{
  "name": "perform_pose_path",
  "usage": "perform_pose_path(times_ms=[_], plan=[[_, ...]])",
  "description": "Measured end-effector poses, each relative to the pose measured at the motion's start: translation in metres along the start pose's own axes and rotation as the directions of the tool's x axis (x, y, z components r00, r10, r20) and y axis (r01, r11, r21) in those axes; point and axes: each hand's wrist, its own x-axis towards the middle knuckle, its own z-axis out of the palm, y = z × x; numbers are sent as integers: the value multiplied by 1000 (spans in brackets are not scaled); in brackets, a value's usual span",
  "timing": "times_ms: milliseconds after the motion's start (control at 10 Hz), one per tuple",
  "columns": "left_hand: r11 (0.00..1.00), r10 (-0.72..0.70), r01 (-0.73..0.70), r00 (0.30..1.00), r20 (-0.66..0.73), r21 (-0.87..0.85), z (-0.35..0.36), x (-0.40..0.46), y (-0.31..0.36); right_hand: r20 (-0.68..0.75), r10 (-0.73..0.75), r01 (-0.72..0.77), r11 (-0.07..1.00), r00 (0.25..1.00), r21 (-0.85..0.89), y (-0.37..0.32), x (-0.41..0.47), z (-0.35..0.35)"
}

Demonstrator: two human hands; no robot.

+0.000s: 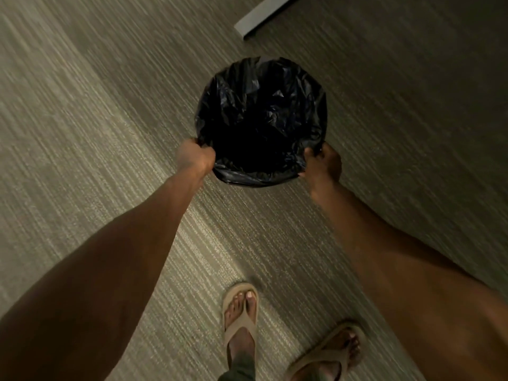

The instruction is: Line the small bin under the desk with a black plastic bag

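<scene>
A small round bin is seen from above in the middle of the head view, fully covered by a crinkled black plastic bag (261,116) that lines its inside and folds over its rim. The bin's own wall is hidden by the bag. My left hand (193,156) grips the bagged rim at its near left side. My right hand (323,163) grips the bagged rim at its near right side. Both arms stretch forward and down to it.
Striped grey-beige carpet (96,119) covers the floor all around. A light-coloured flat bar or furniture foot (261,16) lies at the top right. My two feet in tan sandals (242,312) stand on the carpet below the bin.
</scene>
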Motion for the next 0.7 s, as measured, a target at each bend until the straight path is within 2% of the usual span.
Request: perform_pose_path(times_ms=[100, 200, 300, 400, 500, 700], plan=[[1000, 14, -14, 999, 32, 12, -2, 2, 5, 7, 16, -15, 994, 1000, -109, -1, 1, -6], [999, 32, -33, 999, 38, 31, -1, -4, 5, 6, -39, 39, 937, 999, -348, 1, -8, -21], [944, 207, -193, 978, -25, 268, -5, -23, 1, -2, -159, 135, 847, 987, -514, -2, -28, -35], [563, 677, -628, 723, 136, 538, -16, -55, -3, 105, -369, 341, 666, 923, -664, -13, -53, -52], [222, 825, -851, 424, 373, 475, -18, -79, 4, 193, -475, 433, 469, 859, -770, -32, -69, -63], [251, 848, -850, 424, 319, 463, -40, -130, 51, 175, -580, 441, 357, 796, -823, -86, -118, -80]])
